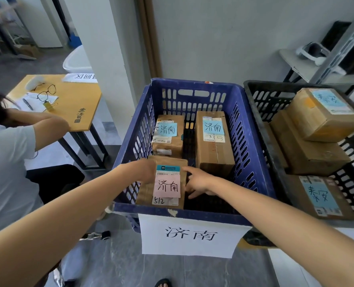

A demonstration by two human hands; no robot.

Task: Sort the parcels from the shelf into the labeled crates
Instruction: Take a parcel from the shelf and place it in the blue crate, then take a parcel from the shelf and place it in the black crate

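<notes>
One parcel (pixel 168 186) runs lengthwise front-to-back in the blue crate (pixel 223 85).

Both bare arms reach forward and down, drawing together at the wrists. The left hand (pixel 144 170) grips the left edge of the parcel (pixel 165 187), its fingers hidden behind the cardboard. The right hand (pixel 197 181) holds the opposite edge, index finger stretched toward the top corner, the other fingers curled against the side.
</notes>
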